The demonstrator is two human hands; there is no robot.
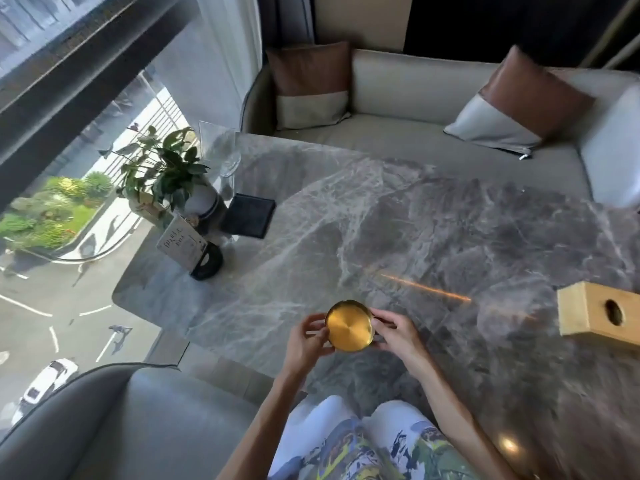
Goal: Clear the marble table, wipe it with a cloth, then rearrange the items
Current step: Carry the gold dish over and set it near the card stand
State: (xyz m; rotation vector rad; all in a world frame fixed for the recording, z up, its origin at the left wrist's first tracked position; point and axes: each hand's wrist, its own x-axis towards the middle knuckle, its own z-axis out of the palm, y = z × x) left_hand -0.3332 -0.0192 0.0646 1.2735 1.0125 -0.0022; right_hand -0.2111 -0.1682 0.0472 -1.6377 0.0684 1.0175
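Both hands hold a small round gold metal dish (349,326) just above the near edge of the grey veined marble surface (398,216). The left hand (306,341) cups the dish's left rim, its fingers (311,322) curled narrowly around the edge; the right hand (394,332) grips the right rim the same way, thumb and fingers closed on the metal. The dish faces up toward the camera, showing a brushed, shiny inside.

At the far left corner of the surface stands a leafy green plant in a white pot (166,171). Just beside it lean a white printed card in a black round stand (183,245) and a flat dark square pad (247,215). A clear wine glass (230,161) stands behind the plant, near the window. A pale wooden box with an oval opening (599,315) lies at the right edge, well apart from the hands.

Beyond the surface runs a light grey sofa (415,95) with two brown-and-white cushions (311,84). The person's patterned clothing (363,445) shows at the bottom.
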